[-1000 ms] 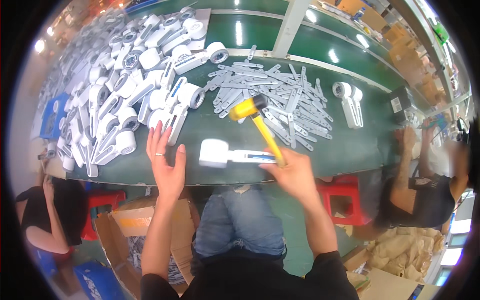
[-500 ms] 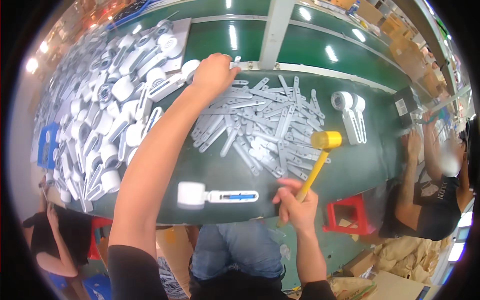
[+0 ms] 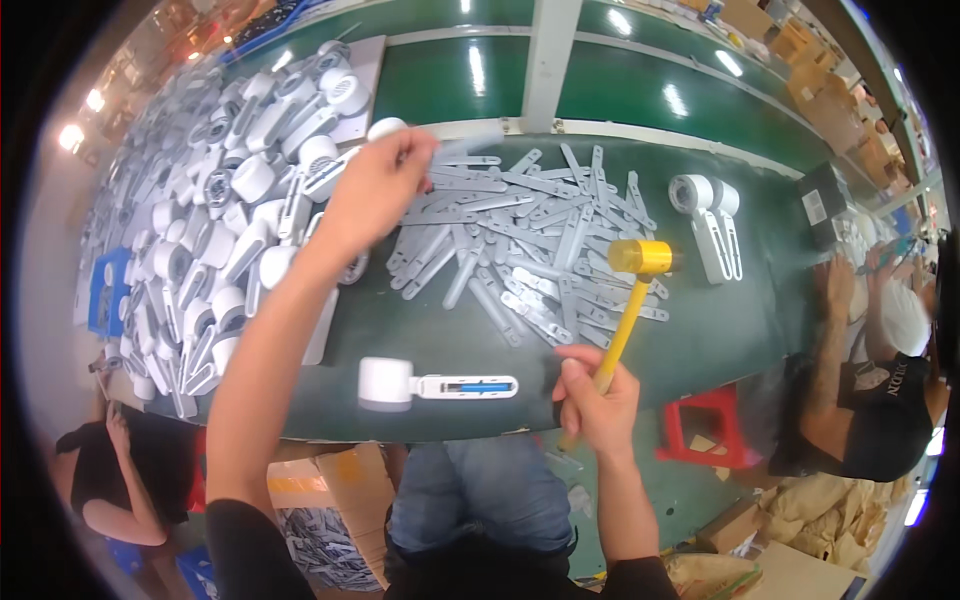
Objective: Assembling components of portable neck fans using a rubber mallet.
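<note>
My right hand (image 3: 600, 395) is closed around the handle of a yellow mallet (image 3: 640, 258), its head raised over the green table. In my left hand (image 3: 380, 190), the fingers pinch a grey plastic strip (image 3: 470, 146), smeared by motion, above the far left of a heap of similar grey strips (image 3: 520, 225). In front of me lies a white handheld fan (image 3: 385, 384), head to the left. Its handle is uncovered and shows a blue cylindrical part (image 3: 482, 387) inside.
A large pile of white handheld fans (image 3: 215, 240) covers the left side. Two more fans (image 3: 710, 225) lie at the right. A red stool (image 3: 708, 430) stands beyond the table edge. People work at both sides. A white post (image 3: 550, 65) rises at the back.
My left hand has drawn back toward me and left, with the grey strip in its fingers. The mallet has shifted slightly; the fan in front lies as before.
</note>
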### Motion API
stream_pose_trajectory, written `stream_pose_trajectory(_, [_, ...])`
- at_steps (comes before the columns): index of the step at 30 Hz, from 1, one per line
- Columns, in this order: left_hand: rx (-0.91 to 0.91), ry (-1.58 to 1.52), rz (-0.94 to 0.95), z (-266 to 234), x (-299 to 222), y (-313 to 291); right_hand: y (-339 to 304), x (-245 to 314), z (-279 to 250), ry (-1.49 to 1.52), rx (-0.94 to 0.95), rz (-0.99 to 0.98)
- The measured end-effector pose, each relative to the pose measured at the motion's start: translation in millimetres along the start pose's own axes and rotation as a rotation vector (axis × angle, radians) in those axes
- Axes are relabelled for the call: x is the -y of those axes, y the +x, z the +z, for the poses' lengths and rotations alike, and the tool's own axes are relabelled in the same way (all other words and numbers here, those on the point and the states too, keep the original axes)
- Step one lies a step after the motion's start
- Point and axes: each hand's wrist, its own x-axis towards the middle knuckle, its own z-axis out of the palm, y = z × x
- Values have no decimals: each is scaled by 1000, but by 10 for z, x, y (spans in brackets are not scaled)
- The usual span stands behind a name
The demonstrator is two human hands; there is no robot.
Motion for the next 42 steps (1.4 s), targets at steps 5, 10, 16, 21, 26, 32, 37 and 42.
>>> stream_pose_trajectory(5, [190,-186,-84,-283,-167,-1315,-63,66,91,-38,-60,-28])
stream_pose_trajectory(10, [266,-137,66,-259,-245,-1964,-398,350,653,-71,80,-42])
stream_pose_trajectory(16, [183,-145,180,-136,-79,-2222,-450,307,720,-336,-18,-121])
stream_pose_trajectory(21, [-120,275,526,116,190,-2238,-271,392,349,-169,-125,-38])
stream_pose_trajectory(26, [-137,173,401,255,285,-2274,-197,346,470,-195,19,90])
stream_pose_trajectory(32, [-96,53,331,290,301,-2250,-101,222,627,-466,52,30])
stream_pose_trajectory(37, [-172,88,391,303,300,-2242,-41,264,585,-645,112,3])
stream_pose_trajectory(42, [-179,165,625,305,405,-2167,0,302,577,-730,175,-5])
